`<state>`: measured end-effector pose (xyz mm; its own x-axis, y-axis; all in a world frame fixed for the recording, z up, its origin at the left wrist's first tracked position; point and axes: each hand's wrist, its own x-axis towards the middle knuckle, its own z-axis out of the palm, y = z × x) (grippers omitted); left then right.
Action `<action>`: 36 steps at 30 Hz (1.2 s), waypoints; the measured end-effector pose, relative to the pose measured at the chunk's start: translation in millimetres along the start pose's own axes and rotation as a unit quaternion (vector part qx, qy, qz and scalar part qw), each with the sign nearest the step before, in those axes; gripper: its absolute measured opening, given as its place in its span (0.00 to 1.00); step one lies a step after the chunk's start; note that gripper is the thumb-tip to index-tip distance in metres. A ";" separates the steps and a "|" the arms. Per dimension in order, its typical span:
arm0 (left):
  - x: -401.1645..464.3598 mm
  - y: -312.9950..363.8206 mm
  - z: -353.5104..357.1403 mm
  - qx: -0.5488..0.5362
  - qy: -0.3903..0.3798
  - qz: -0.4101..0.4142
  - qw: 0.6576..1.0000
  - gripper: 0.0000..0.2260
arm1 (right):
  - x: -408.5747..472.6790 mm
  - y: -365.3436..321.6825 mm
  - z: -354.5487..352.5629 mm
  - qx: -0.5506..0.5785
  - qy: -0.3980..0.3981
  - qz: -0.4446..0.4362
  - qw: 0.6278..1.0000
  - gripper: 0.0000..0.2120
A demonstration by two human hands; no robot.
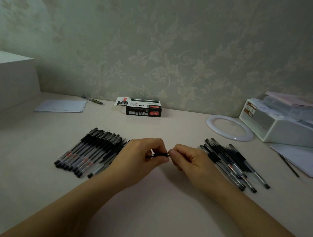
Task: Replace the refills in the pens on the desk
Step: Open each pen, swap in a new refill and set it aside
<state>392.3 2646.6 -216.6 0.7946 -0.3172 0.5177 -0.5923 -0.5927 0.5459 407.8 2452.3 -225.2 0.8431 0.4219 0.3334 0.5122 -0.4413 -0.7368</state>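
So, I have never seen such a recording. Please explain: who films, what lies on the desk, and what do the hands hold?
There is no machine. A person wears a camera on the head, looking down at their own hands. The left hand and right hand meet over the desk and both pinch a thin dark piece, probably a refill or pen part. A row of pens lies on the left, a pile of pens on the right, a box behind.

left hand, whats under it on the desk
The left hand covers the near edge of the left pile of pens; how many lie beneath is hidden. Its fingers pinch a thin black piece.
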 end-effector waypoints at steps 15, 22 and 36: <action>-1.2 -3.7 3.6 0.008 0.047 -0.084 0.995 0.04 | 4.1 32.3 1.7 -0.291 -0.066 0.064 0.952 0.25; -1.9 -4.6 3.1 0.010 0.039 -0.088 0.995 0.04 | 3.1 25.2 1.0 -0.273 -0.021 0.017 0.962 0.18; -2.1 -10.0 2.1 0.026 0.027 -0.099 0.994 0.04 | 5.6 15.5 -5.6 -0.141 0.119 0.050 0.982 0.10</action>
<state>396.8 2651.7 -224.5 0.8857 -0.1507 0.4391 -0.4159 -0.6777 0.6064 421.4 2443.4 -231.5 0.8884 0.1840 0.4205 0.4223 -0.6865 -0.5919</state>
